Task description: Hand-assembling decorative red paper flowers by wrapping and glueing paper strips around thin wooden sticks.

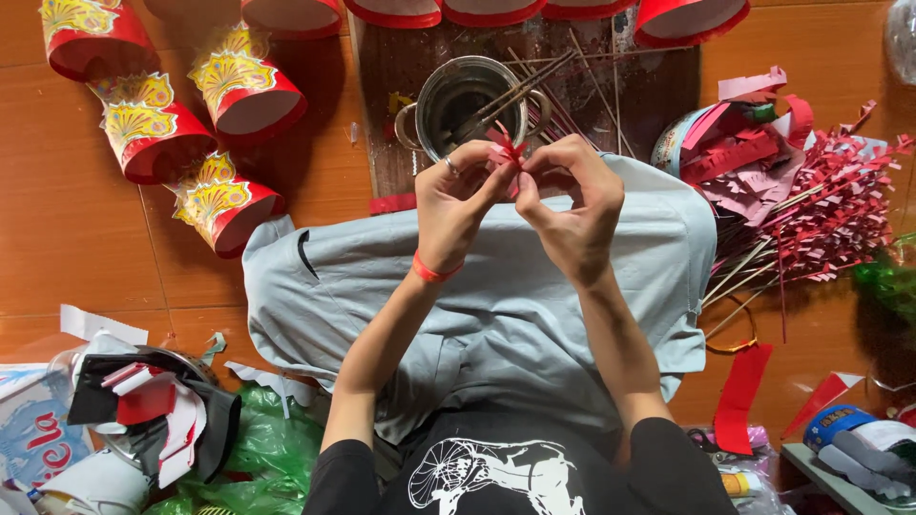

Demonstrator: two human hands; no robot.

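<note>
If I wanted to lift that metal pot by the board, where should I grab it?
Probably by the two side handles of the pot, one hand from each side. They stick out at the rim, left and right. The open top holds slanting sticks, so reaching in from above looks awkward.

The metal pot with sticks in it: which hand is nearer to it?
Left. The left hand sits just below the metal pot, its fingers close to the rim. The right hand is farther to the side. Both pinch a small red paper piece.

Left hand [456, 191] and right hand [565, 195] pinching red paper strip [506, 150], above metal pot [469, 103]
</note>
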